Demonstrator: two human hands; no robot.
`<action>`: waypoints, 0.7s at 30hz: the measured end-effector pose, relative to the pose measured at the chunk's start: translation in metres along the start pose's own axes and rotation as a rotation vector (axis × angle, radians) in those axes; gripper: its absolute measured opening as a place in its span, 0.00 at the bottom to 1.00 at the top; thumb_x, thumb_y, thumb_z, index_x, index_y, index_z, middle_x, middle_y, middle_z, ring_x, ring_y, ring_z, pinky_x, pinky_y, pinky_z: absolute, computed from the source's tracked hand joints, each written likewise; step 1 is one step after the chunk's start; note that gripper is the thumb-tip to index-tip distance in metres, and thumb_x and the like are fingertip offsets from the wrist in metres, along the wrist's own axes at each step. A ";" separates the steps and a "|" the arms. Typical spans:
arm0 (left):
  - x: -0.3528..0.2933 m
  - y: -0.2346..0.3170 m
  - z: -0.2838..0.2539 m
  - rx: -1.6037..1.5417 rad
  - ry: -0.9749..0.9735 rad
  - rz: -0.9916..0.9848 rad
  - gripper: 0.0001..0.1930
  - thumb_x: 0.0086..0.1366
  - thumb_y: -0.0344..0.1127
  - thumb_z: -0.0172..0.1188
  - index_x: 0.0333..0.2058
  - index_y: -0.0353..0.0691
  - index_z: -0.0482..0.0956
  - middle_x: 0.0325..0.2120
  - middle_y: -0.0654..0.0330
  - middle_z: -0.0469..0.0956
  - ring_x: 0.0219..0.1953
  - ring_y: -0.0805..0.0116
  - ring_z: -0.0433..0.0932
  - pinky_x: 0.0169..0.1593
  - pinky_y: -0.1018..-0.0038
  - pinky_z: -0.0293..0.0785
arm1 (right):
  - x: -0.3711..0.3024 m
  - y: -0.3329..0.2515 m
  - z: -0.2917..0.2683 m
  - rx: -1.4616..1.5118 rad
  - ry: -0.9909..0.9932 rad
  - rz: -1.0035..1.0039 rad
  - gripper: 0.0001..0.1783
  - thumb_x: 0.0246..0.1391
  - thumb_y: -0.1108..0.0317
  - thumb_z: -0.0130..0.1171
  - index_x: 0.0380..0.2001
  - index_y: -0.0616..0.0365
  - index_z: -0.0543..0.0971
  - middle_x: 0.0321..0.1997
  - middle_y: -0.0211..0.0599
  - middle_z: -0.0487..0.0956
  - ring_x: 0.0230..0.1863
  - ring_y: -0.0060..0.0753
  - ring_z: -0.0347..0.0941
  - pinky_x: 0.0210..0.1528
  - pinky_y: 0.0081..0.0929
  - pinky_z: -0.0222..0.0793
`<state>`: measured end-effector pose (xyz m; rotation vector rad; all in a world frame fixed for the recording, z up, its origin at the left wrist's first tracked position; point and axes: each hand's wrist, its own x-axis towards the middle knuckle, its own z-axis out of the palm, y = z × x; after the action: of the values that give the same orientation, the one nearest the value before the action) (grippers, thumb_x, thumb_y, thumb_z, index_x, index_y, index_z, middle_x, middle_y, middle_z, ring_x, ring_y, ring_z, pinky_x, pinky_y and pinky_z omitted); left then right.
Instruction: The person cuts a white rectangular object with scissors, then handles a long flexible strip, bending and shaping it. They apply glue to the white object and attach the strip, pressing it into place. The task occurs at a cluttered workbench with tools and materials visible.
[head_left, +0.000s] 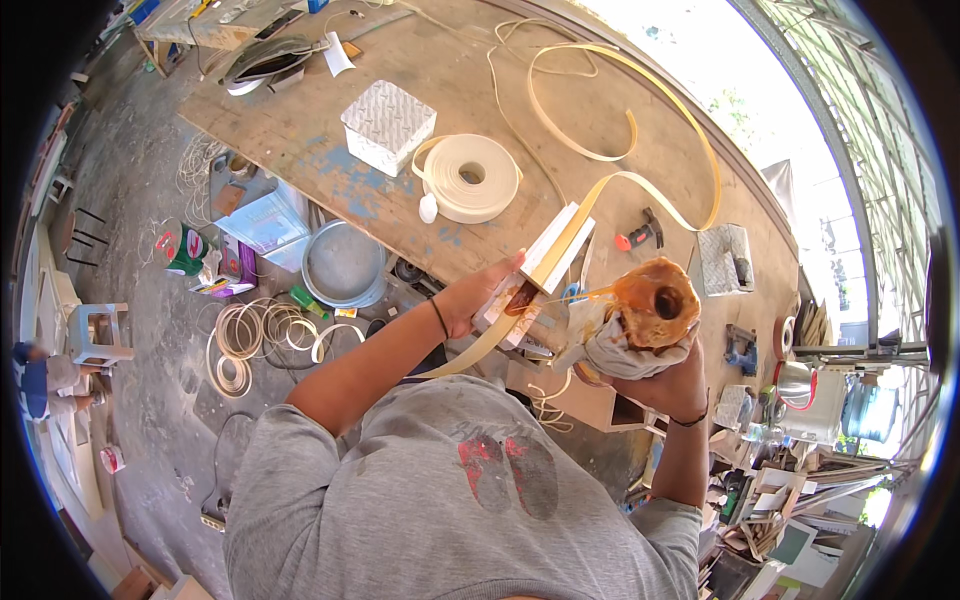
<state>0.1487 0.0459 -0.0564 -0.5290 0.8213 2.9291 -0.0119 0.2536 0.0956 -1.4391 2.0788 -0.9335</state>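
My left hand [468, 300], a dark band at its wrist, is closed on the side of a narrow white box-like piece [553, 240] at the table's near edge. A long cream edging strip [590, 212] runs through this piece and on toward my body, with brown glue on it near the piece's lower end. In my right hand [650, 362], which wears a dirty pale glove, is a pot [657, 300] thickly coated in amber glue, its round opening showing. Thin glue strands stretch from the pot toward the white piece. The glove's fingers are partly hidden under the pot.
On the wooden table [300, 130] lie a cream strip roll [470, 178], a silver patterned box [388, 127] and a red-and-black tool [640, 232]. A blue tub [344, 263] and coiled strips [240, 340] are on the floor to the left. Another person [38, 385] is at the far left.
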 end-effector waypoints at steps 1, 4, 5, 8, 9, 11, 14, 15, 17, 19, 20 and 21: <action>-0.001 0.000 0.001 0.003 0.016 0.001 0.31 0.71 0.60 0.39 0.55 0.37 0.69 0.37 0.54 0.78 0.32 0.69 0.79 0.37 0.72 0.79 | 0.001 -0.003 0.000 0.004 -0.005 0.006 0.56 0.25 0.62 0.81 0.59 0.65 0.62 0.52 0.45 0.76 0.52 0.37 0.75 0.53 0.33 0.71; -0.002 0.001 0.002 0.005 0.032 0.003 0.31 0.71 0.60 0.40 0.54 0.37 0.69 0.36 0.55 0.78 0.31 0.69 0.79 0.36 0.73 0.79 | 0.004 -0.013 0.000 0.017 -0.019 0.030 0.54 0.25 0.63 0.81 0.57 0.66 0.63 0.52 0.43 0.76 0.51 0.35 0.75 0.53 0.31 0.71; 0.000 0.000 -0.001 0.001 0.019 0.003 0.31 0.71 0.60 0.40 0.54 0.37 0.70 0.36 0.56 0.78 0.31 0.70 0.79 0.36 0.73 0.79 | 0.004 -0.015 0.000 0.014 -0.027 0.036 0.53 0.26 0.63 0.81 0.57 0.66 0.63 0.52 0.42 0.76 0.51 0.34 0.75 0.53 0.31 0.71; -0.001 0.001 -0.001 0.006 0.024 0.007 0.31 0.70 0.61 0.41 0.53 0.38 0.70 0.36 0.57 0.78 0.31 0.70 0.79 0.35 0.73 0.79 | 0.006 -0.014 0.000 0.017 -0.045 0.040 0.51 0.26 0.64 0.81 0.56 0.67 0.65 0.51 0.42 0.75 0.51 0.33 0.75 0.53 0.30 0.71; -0.003 0.001 0.001 0.009 0.034 0.009 0.31 0.70 0.61 0.42 0.53 0.38 0.71 0.36 0.58 0.78 0.31 0.70 0.79 0.35 0.73 0.79 | 0.006 -0.013 0.000 0.042 -0.041 0.040 0.51 0.26 0.64 0.81 0.55 0.67 0.65 0.51 0.42 0.75 0.51 0.33 0.74 0.53 0.30 0.71; -0.005 0.002 0.001 0.022 0.024 0.007 0.31 0.69 0.62 0.42 0.53 0.39 0.71 0.36 0.58 0.78 0.31 0.70 0.79 0.34 0.73 0.79 | 0.006 -0.013 0.002 0.075 -0.034 0.041 0.50 0.26 0.64 0.81 0.55 0.67 0.66 0.51 0.42 0.75 0.51 0.32 0.74 0.53 0.30 0.71; -0.009 0.004 0.004 0.037 0.043 0.000 0.31 0.69 0.62 0.42 0.53 0.39 0.71 0.36 0.58 0.78 0.31 0.70 0.80 0.34 0.73 0.80 | 0.007 -0.014 0.003 0.053 -0.030 0.025 0.51 0.26 0.64 0.81 0.55 0.67 0.66 0.52 0.41 0.75 0.51 0.32 0.74 0.53 0.30 0.71; -0.010 0.005 0.006 0.043 0.053 -0.004 0.32 0.69 0.63 0.42 0.53 0.39 0.71 0.36 0.58 0.78 0.31 0.70 0.80 0.34 0.73 0.80 | 0.007 -0.012 0.002 0.012 -0.032 0.004 0.51 0.26 0.64 0.81 0.55 0.67 0.66 0.52 0.41 0.75 0.51 0.32 0.74 0.53 0.30 0.71; -0.012 0.007 0.008 0.070 0.049 -0.012 0.32 0.69 0.63 0.41 0.54 0.39 0.71 0.38 0.59 0.78 0.33 0.71 0.79 0.36 0.74 0.79 | 0.008 -0.011 0.002 -0.016 -0.039 -0.007 0.51 0.26 0.64 0.81 0.56 0.67 0.65 0.52 0.42 0.75 0.51 0.32 0.74 0.53 0.31 0.70; -0.013 0.007 0.007 0.091 0.052 -0.012 0.32 0.69 0.63 0.40 0.55 0.40 0.70 0.39 0.59 0.78 0.34 0.72 0.79 0.37 0.75 0.79 | 0.009 -0.011 0.001 0.004 -0.045 0.002 0.52 0.26 0.63 0.81 0.56 0.67 0.65 0.52 0.42 0.75 0.51 0.32 0.74 0.53 0.31 0.71; -0.011 0.006 0.006 0.100 0.058 -0.009 0.33 0.69 0.63 0.40 0.55 0.40 0.70 0.40 0.60 0.78 0.35 0.73 0.79 0.38 0.75 0.78 | 0.009 -0.011 0.001 0.011 -0.044 0.004 0.52 0.26 0.63 0.81 0.56 0.67 0.64 0.52 0.43 0.75 0.51 0.32 0.74 0.53 0.31 0.71; -0.010 0.005 0.005 0.110 0.063 -0.009 0.33 0.69 0.64 0.40 0.56 0.41 0.70 0.41 0.60 0.78 0.36 0.74 0.79 0.39 0.76 0.78 | 0.008 -0.010 0.002 0.015 -0.034 0.003 0.52 0.26 0.63 0.81 0.56 0.67 0.64 0.52 0.43 0.75 0.51 0.32 0.74 0.53 0.31 0.71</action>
<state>0.1560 0.0447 -0.0470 -0.6178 0.9771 2.8519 -0.0071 0.2431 0.1018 -1.4341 2.0443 -0.9153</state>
